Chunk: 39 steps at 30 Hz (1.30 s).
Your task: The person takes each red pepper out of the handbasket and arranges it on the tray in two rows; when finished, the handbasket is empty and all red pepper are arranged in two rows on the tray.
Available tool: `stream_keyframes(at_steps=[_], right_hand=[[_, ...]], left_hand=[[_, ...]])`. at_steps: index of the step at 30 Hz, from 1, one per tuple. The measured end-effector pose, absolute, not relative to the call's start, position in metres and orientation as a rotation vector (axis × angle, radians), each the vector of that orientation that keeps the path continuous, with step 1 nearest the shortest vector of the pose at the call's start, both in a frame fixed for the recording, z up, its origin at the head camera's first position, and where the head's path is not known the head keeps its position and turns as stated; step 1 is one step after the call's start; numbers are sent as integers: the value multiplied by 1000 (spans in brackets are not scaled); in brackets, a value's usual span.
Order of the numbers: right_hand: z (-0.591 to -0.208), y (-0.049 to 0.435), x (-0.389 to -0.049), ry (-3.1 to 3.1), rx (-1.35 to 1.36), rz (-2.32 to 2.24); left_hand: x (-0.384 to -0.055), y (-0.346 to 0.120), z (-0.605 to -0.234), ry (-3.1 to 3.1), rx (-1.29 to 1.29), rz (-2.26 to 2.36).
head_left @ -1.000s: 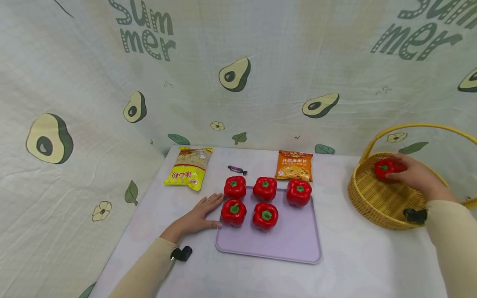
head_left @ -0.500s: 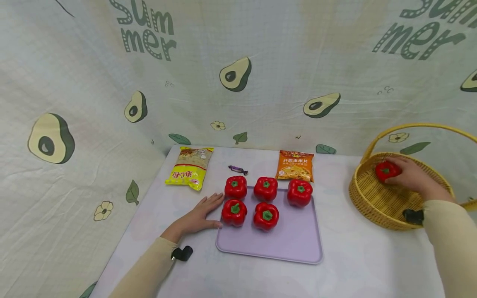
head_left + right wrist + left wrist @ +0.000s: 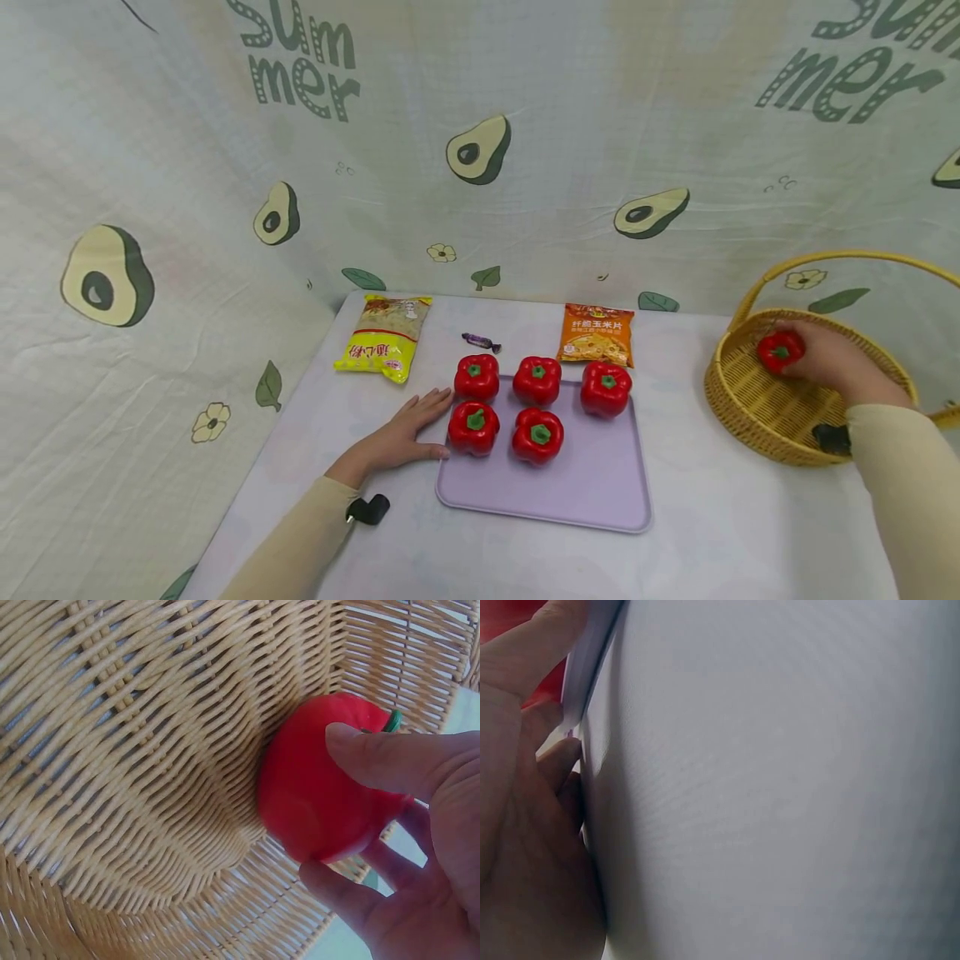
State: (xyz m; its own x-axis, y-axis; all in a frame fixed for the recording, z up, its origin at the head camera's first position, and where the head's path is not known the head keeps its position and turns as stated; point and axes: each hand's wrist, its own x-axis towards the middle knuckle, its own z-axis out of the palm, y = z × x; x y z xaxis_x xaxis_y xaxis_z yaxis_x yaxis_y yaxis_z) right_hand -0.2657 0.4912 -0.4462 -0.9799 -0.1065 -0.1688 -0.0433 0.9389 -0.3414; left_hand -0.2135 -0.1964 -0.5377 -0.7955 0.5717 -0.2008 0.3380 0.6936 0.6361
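Observation:
Inside the wicker basket (image 3: 780, 425) at the right, my right hand (image 3: 832, 360) holds a red bell pepper (image 3: 780, 352) with a green stem. The right wrist view shows the thumb on the near side of this pepper (image 3: 322, 787) and the fingers round its other side, with the pepper against the woven bottom. My left hand (image 3: 401, 437) lies spread on the table, its fingertips and thumb at the left rim of a lilac tray (image 3: 592, 492). Several more bell peppers (image 3: 537, 436) sit on the tray in two rows.
Behind the tray lie a yellow noodle bag (image 3: 384, 337), a small purple wrapped candy (image 3: 481, 342) and an orange snack packet (image 3: 596, 334). The basket's tall handle (image 3: 847, 253) arches over its back. A printed cloth (image 3: 555, 167) hangs behind the table.
My right hand has shifted the pepper slightly within the basket, lower toward its bottom. The left hand and the peppers on the tray have stayed put.

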Motion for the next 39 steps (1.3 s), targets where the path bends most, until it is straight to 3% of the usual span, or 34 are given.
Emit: stream_keyframes(at_steps=[39], right_hand=[[-431,485,-238,2934,37,-443]], left_hand=[[-213,-195,-535,2521,709,816]])
